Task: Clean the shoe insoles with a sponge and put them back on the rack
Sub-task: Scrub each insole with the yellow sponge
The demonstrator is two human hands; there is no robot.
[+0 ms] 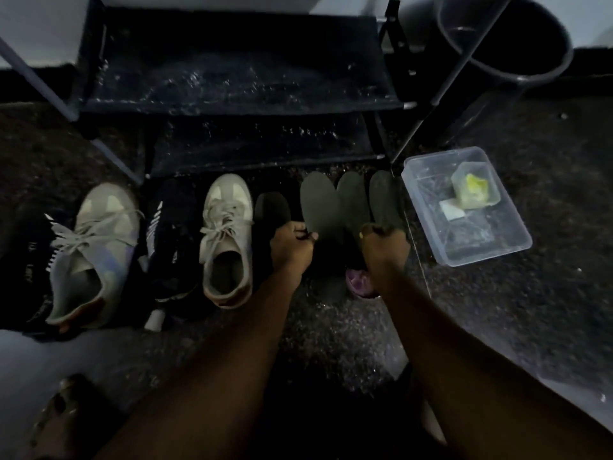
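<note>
Just right of the right hand point(384, 249) lies a clear box point(510, 242) — inside, a small tub point(477, 190) holding something yellow. The right hand grips a dark insole point(384, 197) — the left hand point(292, 245) pinches a second insole point(320, 204).

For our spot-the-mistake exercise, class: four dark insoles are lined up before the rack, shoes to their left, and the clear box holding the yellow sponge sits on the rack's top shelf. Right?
Not quite. The clear box with the yellow sponge sits on the floor, right of the insoles, not on the rack; the head view shows it.
</note>
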